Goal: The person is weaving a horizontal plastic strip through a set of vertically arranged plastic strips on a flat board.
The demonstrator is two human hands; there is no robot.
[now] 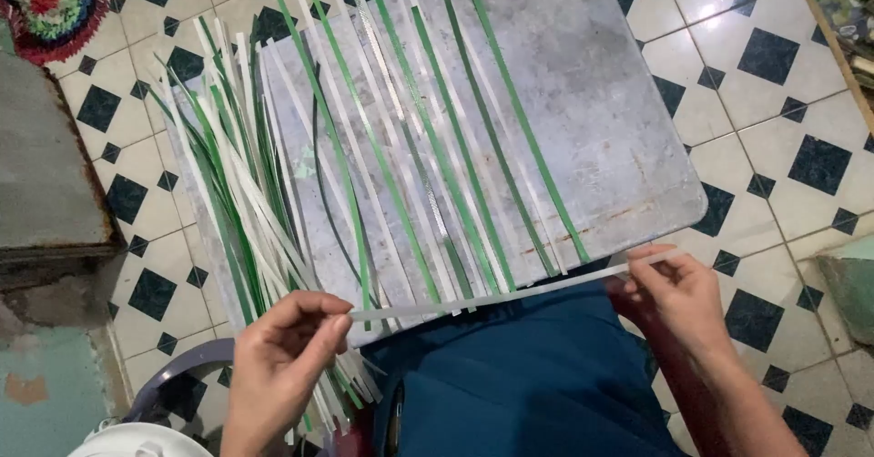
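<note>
I've got one long white plastic strip (510,293) pinched at both ends, left hand (282,366) and right hand (678,298), stretched sideways along the near edge of the grey board surface (619,129), crossing the green and white strips (428,166) that run away from me.

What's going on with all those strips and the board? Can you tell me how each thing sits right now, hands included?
Left hand: pinching one end of the white strip.
Right hand: pinching the other end.
White strip: held straight, crosswise over the laid strips' near ends.
Laid strips: green and white, side by side lengthwise on the board.
Loose strips: heaped untidily at the board's left edge.
Grey board: flat, resting on the lap, scuffed.
</note>
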